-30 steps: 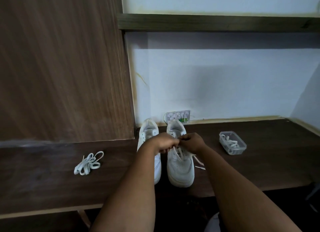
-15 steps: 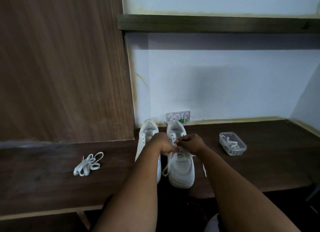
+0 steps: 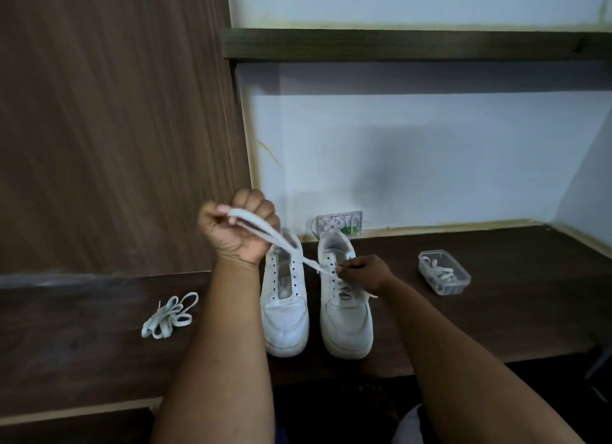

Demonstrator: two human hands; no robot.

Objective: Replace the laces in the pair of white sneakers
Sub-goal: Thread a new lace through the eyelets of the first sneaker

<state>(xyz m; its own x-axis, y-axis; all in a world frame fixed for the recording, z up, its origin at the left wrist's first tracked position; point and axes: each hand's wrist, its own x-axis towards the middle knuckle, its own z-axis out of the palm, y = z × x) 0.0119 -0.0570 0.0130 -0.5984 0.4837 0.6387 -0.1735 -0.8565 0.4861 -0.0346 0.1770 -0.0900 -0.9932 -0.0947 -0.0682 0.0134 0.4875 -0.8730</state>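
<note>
Sneakers (image 3: 316,298) stand side by side on the table (image 3: 496,311). Left hand (image 3: 240,226) grips the lace (image 3: 281,240), drawn taut up from the right shoe's eyelets; right hand (image 3: 366,273) pinches it there. Judged mid-unlacing; next, free the lower rows

Two bare forearms, no sleeves, left hand (image 3: 239,229), right hand (image 3: 366,273)

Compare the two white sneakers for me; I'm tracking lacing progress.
The left white sneaker has bare eyelets and an open tongue; the right white sneaker has lace through its lower eyelets. The white lace runs from the right sneaker to the left hand. Both stand upright, toes toward the person.
</note>
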